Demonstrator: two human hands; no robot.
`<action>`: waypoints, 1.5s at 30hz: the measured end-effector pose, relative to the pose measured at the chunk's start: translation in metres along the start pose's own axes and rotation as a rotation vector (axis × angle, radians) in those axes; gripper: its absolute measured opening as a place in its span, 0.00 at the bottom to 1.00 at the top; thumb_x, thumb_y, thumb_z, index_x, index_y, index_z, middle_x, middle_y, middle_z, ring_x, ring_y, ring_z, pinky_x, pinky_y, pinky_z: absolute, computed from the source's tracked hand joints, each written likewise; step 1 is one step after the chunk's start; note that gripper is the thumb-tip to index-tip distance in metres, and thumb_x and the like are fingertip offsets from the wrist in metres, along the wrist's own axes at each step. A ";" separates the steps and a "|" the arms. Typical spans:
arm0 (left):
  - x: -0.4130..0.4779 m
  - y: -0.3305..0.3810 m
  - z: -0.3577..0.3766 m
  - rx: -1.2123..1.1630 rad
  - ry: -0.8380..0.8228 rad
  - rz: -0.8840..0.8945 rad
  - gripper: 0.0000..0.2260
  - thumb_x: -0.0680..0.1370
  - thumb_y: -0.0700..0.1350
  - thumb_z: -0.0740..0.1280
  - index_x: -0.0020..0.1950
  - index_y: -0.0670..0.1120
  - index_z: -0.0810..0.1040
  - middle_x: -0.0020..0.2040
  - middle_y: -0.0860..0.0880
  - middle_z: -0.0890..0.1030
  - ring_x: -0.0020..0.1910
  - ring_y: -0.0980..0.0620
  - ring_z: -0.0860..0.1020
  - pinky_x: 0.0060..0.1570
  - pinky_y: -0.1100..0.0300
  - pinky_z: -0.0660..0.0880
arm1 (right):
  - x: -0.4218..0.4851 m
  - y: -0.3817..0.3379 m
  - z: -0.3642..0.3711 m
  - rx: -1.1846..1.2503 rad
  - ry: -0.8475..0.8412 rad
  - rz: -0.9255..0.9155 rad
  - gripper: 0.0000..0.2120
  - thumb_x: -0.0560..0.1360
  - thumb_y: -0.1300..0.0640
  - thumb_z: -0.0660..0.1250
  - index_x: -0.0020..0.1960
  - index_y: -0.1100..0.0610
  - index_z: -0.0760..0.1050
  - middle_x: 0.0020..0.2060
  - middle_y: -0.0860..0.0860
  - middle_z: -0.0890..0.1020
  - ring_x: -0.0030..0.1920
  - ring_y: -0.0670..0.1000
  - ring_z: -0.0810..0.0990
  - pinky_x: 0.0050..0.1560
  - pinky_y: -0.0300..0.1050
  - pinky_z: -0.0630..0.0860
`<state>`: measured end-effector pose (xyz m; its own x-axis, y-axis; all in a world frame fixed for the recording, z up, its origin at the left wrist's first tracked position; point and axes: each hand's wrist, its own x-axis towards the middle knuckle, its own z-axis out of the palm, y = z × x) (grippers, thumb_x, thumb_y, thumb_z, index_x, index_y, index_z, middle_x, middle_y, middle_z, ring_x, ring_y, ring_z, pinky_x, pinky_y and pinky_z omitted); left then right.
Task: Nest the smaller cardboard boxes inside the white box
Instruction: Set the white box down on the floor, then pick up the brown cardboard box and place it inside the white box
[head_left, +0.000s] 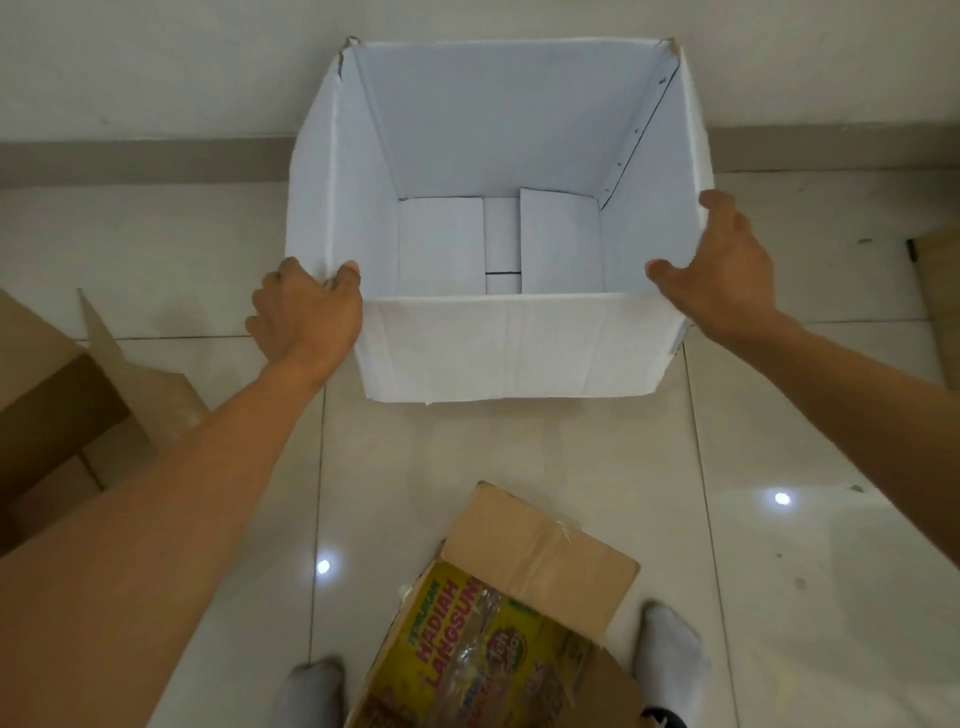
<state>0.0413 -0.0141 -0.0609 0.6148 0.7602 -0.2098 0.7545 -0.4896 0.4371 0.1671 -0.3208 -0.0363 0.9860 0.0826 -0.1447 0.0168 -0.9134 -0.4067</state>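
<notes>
A large white box (498, 348) stands open on the tiled floor against the wall, with only its bottom flaps showing inside. My left hand (306, 312) grips its near left corner, thumb over the rim. My right hand (722, 270) rests on the right rim with the fingers spread along the wall. A smaller brown cardboard box with a yellow printed side (514, 613) lies on the floor near my feet. Another brown cardboard box (57, 415) stands open at the left edge.
A flat piece of brown cardboard (940, 306) lies at the right edge. My feet in white socks (670, 660) stand either side of the printed box. The wall and its grey skirting (130, 161) run right behind the white box.
</notes>
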 end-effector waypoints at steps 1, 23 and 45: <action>-0.009 -0.003 -0.006 -0.019 0.013 0.026 0.28 0.77 0.59 0.60 0.69 0.40 0.66 0.67 0.40 0.71 0.66 0.39 0.68 0.65 0.46 0.62 | -0.014 -0.013 -0.001 -0.039 0.008 -0.060 0.33 0.72 0.53 0.69 0.72 0.57 0.58 0.68 0.60 0.69 0.67 0.61 0.70 0.69 0.62 0.61; -0.126 -0.278 -0.186 -0.313 -0.073 -0.058 0.24 0.76 0.52 0.67 0.70 0.49 0.66 0.69 0.47 0.69 0.68 0.47 0.68 0.65 0.43 0.69 | -0.300 -0.254 0.082 0.135 -0.511 -0.254 0.31 0.71 0.46 0.71 0.68 0.52 0.62 0.65 0.57 0.74 0.62 0.56 0.74 0.60 0.52 0.74; -0.055 -0.569 -0.205 -0.545 0.365 -0.632 0.27 0.70 0.48 0.71 0.67 0.44 0.69 0.47 0.49 0.78 0.40 0.56 0.77 0.45 0.59 0.78 | -0.267 -0.376 0.250 -0.184 -0.338 -0.027 0.34 0.71 0.59 0.70 0.71 0.58 0.56 0.59 0.60 0.74 0.54 0.60 0.77 0.52 0.55 0.77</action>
<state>-0.4689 0.3100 -0.1183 -0.0568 0.9518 -0.3014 0.6564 0.2631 0.7071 -0.1445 0.1001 -0.0706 0.8751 0.2062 -0.4377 0.1018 -0.9628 -0.2502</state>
